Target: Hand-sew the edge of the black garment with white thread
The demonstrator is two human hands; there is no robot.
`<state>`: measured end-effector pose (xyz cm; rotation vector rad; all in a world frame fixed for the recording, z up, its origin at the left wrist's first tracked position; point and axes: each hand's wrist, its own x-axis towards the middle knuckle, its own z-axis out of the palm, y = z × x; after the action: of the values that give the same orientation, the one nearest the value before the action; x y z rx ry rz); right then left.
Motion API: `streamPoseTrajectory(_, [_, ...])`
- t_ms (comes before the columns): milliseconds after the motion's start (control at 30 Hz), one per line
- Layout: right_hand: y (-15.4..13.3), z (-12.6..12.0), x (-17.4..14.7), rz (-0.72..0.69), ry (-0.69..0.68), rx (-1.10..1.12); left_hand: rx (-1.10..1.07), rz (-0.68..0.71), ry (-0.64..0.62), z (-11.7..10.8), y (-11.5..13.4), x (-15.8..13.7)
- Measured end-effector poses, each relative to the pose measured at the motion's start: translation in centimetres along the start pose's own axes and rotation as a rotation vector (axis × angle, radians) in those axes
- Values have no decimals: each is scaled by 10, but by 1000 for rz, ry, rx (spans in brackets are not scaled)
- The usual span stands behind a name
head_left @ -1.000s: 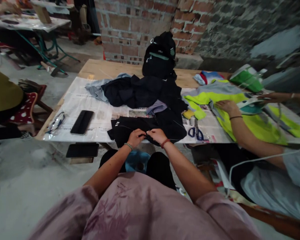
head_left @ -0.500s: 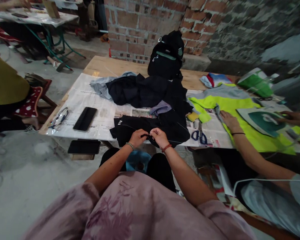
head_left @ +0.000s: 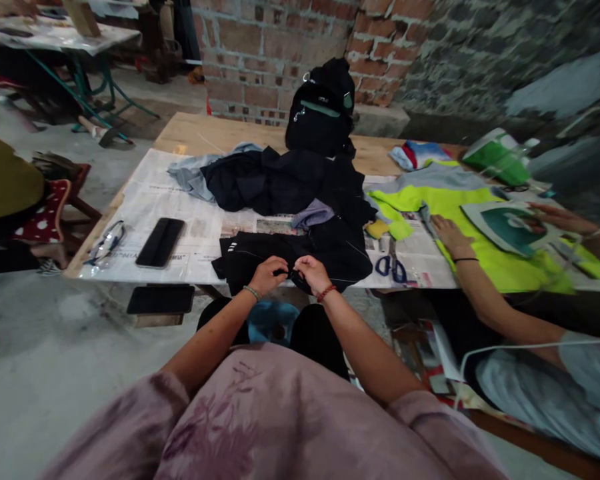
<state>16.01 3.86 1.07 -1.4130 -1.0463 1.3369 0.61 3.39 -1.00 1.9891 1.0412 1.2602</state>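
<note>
A black garment (head_left: 260,252) with small white stripes lies at the front edge of the table, partly hanging over it. My left hand (head_left: 269,275) pinches its near edge, fingers closed on the dark cloth. Close to its right, my right hand (head_left: 312,273) also pinches the same edge, thumb and fingertips together. A small gap separates the two hands; whether anything tiny is held there I cannot tell. Dark clothing (head_left: 275,180) is heaped just behind, with a purple cloth piece (head_left: 313,215) showing. Scissors with blue handles (head_left: 391,267) lie right of the garment.
Left on the newspaper-covered table (head_left: 145,180) are a phone (head_left: 161,242) and glasses (head_left: 106,243). A black backpack (head_left: 320,113) stands behind. At right, a co-worker's hand (head_left: 451,237) presses a yellow-green garment (head_left: 445,200); the other grips an iron (head_left: 505,227). Another phone (head_left: 160,299) lies below the edge.
The whole view has shifted a little. My hands stay at the black garment's edge, slightly farther apart. The co-worker's iron hand shows more of its wrist.
</note>
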Motion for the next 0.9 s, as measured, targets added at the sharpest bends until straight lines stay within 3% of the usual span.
streamPoseTrajectory(433, [-9, -1, -6, -20, -70, -66, -11, 15, -4, 5, -4, -1])
streamPoseTrajectory(667, [-12, 4, -3, 47, 68, -3, -31, 9, -94, 3, -4, 2])
streamPoseTrajectory(900, [-12, 4, -5, 49, 49, -11, -71, -36, -125, 3, -7, 1])
